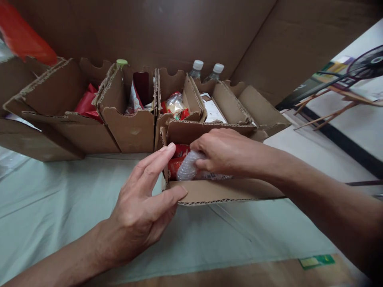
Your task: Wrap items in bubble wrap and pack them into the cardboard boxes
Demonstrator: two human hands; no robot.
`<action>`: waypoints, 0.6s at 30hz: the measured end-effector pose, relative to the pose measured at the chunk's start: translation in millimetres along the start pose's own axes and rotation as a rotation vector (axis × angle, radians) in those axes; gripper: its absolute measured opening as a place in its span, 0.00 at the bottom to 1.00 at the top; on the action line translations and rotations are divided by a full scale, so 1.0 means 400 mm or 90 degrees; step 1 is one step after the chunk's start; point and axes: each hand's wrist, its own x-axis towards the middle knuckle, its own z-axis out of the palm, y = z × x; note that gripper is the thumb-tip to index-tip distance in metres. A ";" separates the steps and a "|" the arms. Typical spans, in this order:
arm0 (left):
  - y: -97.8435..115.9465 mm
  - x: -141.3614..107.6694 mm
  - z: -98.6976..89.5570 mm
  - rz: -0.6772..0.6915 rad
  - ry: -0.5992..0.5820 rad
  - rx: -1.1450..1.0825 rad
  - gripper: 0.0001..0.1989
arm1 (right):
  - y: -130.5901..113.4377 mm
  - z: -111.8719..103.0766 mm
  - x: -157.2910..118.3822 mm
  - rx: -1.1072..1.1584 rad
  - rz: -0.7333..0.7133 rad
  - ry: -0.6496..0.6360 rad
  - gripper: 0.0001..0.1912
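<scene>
Head view: the right hand (217, 153) reaches into a low, long cardboard box (224, 192) and pinches a rounded, translucent bundle of bubble wrap (188, 167), its surface dimpled in rows. That bundle sits inside the box near the left end, against glossy red packets (175, 168). The left hand (143, 199) is spread, not clenched, its thumb tip touching the front panel and its fingertips at the left end wall. Raw corrugated edges show along the panel.

Behind stands a row of open cardboard bins (136, 129) with scalloped, roughly cut rims. One holds a shiny gold-and-red foil packet (176, 104), another a flat white piece (213, 109); two clear bottles (196, 69) with white caps rise behind. Pale green cloth (74, 191), softly creased, lies underneath.

The right hand hides part of the bundle, so whatever it wraps cannot be made out. Printing on the packets is too blurred to read. A red sheet (26, 34) and a dark fan (366, 61) are cut off by the edges.
</scene>
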 end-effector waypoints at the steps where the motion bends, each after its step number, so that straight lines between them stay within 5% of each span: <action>1: 0.001 -0.001 0.000 -0.003 -0.001 0.000 0.14 | -0.012 -0.004 0.008 -0.003 0.001 -0.016 0.04; 11: -0.003 -0.004 0.002 -0.013 0.001 -0.019 0.16 | -0.072 0.036 0.052 -0.049 -0.044 -0.049 0.06; 18: -0.007 -0.007 0.004 -0.012 0.011 -0.030 0.15 | -0.064 0.093 0.086 -0.012 -0.076 0.012 0.06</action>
